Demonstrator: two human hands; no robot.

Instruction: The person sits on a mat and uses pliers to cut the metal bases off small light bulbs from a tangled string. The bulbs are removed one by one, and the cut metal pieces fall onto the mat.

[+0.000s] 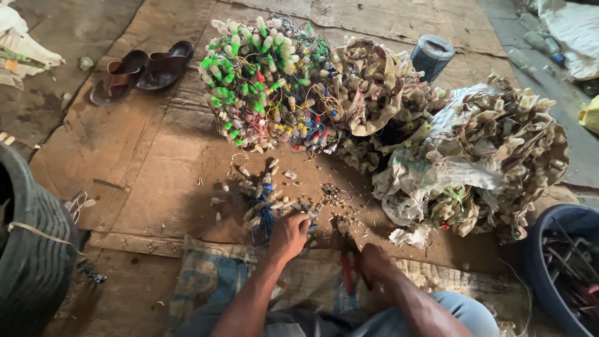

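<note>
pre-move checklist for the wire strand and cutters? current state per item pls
1. Left hand on the blue-wired strand of small bulbs: ok, grip closed on its near end.
2. Right hand on the red-handled cutters: ok, handles in hand.
3. Cutter blades lined up on a wire: cannot tell, tip hidden.
4. Strand free of the green bulb bundle: ok, lies apart on the cardboard.
5. Loose scraps beyond the hands: not ok, scattered.
6. Blue tub at right: ok, apart.

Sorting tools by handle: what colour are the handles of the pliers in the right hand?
Red, seen in the head view: the red-handled pliers sit in the right hand.
</note>
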